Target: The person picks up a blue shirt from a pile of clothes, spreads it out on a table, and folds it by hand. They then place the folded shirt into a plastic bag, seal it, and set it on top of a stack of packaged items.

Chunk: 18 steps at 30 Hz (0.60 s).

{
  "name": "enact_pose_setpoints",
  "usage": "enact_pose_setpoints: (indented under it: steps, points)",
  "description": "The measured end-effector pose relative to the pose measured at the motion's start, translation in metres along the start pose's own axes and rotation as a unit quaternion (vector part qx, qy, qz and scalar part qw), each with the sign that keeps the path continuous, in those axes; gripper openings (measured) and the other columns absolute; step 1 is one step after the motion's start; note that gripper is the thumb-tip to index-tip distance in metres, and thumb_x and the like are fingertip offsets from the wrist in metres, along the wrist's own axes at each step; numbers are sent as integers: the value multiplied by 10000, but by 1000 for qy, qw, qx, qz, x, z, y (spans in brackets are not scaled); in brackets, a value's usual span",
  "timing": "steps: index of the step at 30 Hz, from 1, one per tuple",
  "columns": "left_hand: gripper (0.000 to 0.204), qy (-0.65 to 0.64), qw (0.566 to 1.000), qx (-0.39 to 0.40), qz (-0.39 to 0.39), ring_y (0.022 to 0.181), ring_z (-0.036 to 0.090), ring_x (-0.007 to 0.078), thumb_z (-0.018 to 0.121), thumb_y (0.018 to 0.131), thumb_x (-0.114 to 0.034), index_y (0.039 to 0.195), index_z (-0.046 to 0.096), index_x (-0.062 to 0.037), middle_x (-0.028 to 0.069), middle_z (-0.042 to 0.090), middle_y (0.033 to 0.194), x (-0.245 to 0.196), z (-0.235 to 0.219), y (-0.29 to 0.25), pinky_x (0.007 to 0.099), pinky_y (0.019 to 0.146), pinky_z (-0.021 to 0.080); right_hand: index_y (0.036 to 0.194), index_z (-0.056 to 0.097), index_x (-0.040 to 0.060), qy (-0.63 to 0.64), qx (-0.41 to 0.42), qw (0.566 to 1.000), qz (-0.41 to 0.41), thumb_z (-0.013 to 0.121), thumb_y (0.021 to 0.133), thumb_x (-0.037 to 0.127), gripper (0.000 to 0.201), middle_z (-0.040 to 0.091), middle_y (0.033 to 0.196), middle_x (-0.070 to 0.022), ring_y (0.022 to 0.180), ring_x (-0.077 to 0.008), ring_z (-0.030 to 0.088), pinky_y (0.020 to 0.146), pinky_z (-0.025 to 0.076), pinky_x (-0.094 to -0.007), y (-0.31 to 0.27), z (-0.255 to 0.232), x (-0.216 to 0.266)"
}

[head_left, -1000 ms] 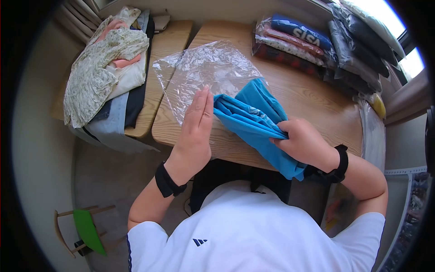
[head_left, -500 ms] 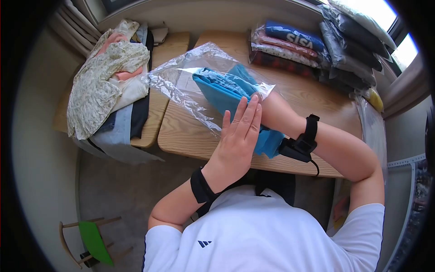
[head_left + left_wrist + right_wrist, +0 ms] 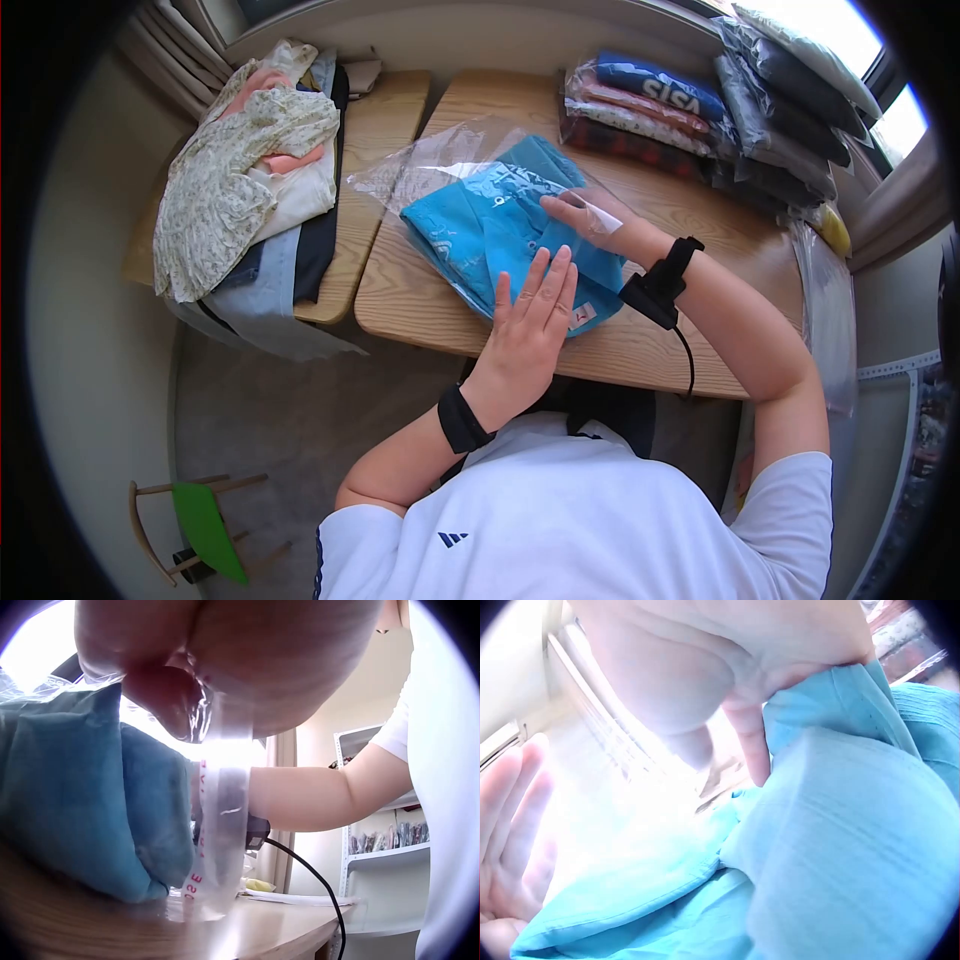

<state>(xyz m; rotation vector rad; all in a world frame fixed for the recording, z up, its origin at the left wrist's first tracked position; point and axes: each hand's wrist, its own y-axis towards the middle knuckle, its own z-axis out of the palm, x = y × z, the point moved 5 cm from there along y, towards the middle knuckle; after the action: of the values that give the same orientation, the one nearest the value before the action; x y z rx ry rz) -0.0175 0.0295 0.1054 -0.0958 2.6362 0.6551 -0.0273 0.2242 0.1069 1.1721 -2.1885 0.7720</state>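
A folded blue garment (image 3: 470, 240) lies inside a clear plastic bag (image 3: 400, 170) on the wooden table, with a small white label (image 3: 583, 316) near its front edge. My right hand (image 3: 592, 218) reaches into the bag's mouth and grips the garment at its right side. In the right wrist view, the blue fabric (image 3: 840, 817) rises up against the palm and hides part of the fingers. My left hand (image 3: 530, 325) rests its straight fingers on the front of the garment. The bag's clear flap with red print (image 3: 199, 847) hangs below it in the left wrist view.
Loose clothes (image 3: 235, 180) are piled on the left table. Bagged folded garments (image 3: 650, 110) stand at the back right, beside a taller stack of dark bagged clothes (image 3: 780, 110). Flat plastic bags (image 3: 825, 290) hang over the table's right edge. A green chair (image 3: 210, 530) stands lower left.
My right hand has carried the blue garment leftward into the bag, where it now lies flatter and wider. My left hand has moved right, from the bag's edge onto the front of the garment.
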Motion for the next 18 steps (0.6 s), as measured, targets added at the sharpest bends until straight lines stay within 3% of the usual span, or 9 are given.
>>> enact_pose_setpoints:
  steps: [2,4,6,8,10,12,13,16,18]
  points:
    - [756,3,1000,4,-2,1410,154,343,434,679,161,1406,260,52,181,191,1507,1,3,-1,544,1109,47,1102,618,53,-122,19,967,-221,562,879,413,428,623,1076,-175,968,-350,594,832,471,-380,15,5,-25]
    - [769,-8,1000,13,5,1412,146,348,442,698,152,1428,254,0,171,179,1514,5,7,-6,550,1107,55,1107,607,85,-106,20,978,-180,616,838,289,337,613,1076,-160,979,-357,582,850,466,-388,18,12,-45]
    - [735,-5,1000,18,10,1410,151,351,460,700,147,1400,310,-20,174,194,1506,6,7,-11,550,1108,66,1173,547,72,-222,-19,930,-293,583,868,282,372,570,1172,-156,1092,-318,525,915,430,-379,13,19,-43]
    - [702,-2,1000,23,12,1408,156,354,477,702,141,1372,366,-40,177,208,1498,8,4,-18,551,1108,77,1244,503,87,-177,10,959,-221,580,872,309,440,541,1222,-177,1158,-346,492,966,402,-389,11,26,-45]
    - [485,8,999,-47,-9,1325,298,359,558,712,82,1176,503,-49,184,338,1387,14,-7,-30,529,1079,200,1286,492,104,-223,-88,966,-93,598,862,353,503,462,1318,-205,1229,-392,433,1005,361,-438,-22,30,-23]
    - [374,-9,994,-82,-73,1204,383,346,604,708,39,1058,504,-47,177,410,1254,24,-13,-47,491,1000,285,1378,418,128,-345,-183,895,-217,577,852,434,629,296,1437,-257,1335,-417,282,1063,223,-529,-53,42,-1]
    - [281,-25,984,-118,-134,1083,469,334,650,704,-4,941,504,-45,171,481,1120,32,-17,-56,453,922,370,1402,383,178,-301,-105,923,-215,617,828,439,672,237,1458,-274,1347,-456,226,1037,207,-591,-64,50,5]
    - [287,-27,980,-57,-191,842,502,303,706,692,-76,845,465,-42,125,507,886,44,-15,-72,408,730,405,1388,394,207,-241,40,931,-273,717,763,354,718,300,1430,-236,1346,-442,225,1022,282,-539,-87,72,18]
    - [237,-41,981,-68,-175,693,518,293,697,704,-78,754,469,-33,106,507,725,44,-13,-75,392,612,411,1406,363,228,-281,59,910,-299,734,732,341,778,281,1445,-225,1327,-445,265,1012,281,-542,-85,84,11]
